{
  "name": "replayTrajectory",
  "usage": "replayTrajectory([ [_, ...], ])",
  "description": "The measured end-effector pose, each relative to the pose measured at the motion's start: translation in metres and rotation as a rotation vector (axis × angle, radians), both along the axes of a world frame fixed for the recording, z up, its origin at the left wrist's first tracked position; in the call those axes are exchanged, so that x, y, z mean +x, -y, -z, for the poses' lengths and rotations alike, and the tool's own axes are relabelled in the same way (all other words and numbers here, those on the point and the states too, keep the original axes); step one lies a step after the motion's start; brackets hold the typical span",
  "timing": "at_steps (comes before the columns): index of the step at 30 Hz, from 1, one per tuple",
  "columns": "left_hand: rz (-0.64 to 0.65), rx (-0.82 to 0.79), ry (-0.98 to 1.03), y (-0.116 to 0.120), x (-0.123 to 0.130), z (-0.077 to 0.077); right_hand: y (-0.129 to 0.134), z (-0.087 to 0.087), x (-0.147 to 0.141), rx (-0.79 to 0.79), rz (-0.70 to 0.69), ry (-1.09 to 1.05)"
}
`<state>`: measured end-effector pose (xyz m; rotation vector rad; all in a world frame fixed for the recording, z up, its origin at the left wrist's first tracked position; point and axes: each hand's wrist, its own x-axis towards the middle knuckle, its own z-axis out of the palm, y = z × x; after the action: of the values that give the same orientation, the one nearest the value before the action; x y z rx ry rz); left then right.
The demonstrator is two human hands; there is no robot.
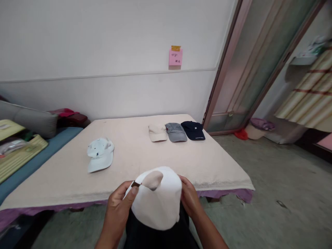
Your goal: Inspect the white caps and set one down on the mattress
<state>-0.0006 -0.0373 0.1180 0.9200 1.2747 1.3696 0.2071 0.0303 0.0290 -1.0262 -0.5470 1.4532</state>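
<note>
1. White rounded cloth cap (158, 211) is held before cream cloth-covered platform (129, 145);
2. its small dark-brown tab (135, 184) is pinched by left hand (118, 202); its side is gripped by right hand (191, 197), fingertips hidden;
3. light tension is judged best.

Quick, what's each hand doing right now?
Left hand: closed, pinching the white cap by the dark tab at its opening.
Right hand: holding the same cap's opposite side, fingers partly hidden.

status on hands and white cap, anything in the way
Left hand pinching white cap by dark tab, right hand at opposite side. Cap held up. No obstruction seen; four other caps lie beyond.
</note>
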Motion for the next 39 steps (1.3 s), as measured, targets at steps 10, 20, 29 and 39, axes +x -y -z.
replayTrajectory([
  [10, 0.25, -0.06, -0.112, 0.004, 0.042, -0.008, 0.064, -0.094, 0.017, 0.616, 0.112, 0.562],
  [20, 0.323, -0.031, -0.118, 0.012, 0.052, -0.005, 0.076, -0.087, -0.006, 0.885, -0.207, 1.121],
  [29, 0.389, 0.038, -0.146, 0.014, 0.055, 0.0, 0.073, -0.092, -0.002, 0.898, -0.217, 1.198],
  [39, 0.244, -0.031, -0.217, 0.007, 0.053, 0.011, 0.076, -0.093, -0.004, 0.881, -0.298, 1.127],
])
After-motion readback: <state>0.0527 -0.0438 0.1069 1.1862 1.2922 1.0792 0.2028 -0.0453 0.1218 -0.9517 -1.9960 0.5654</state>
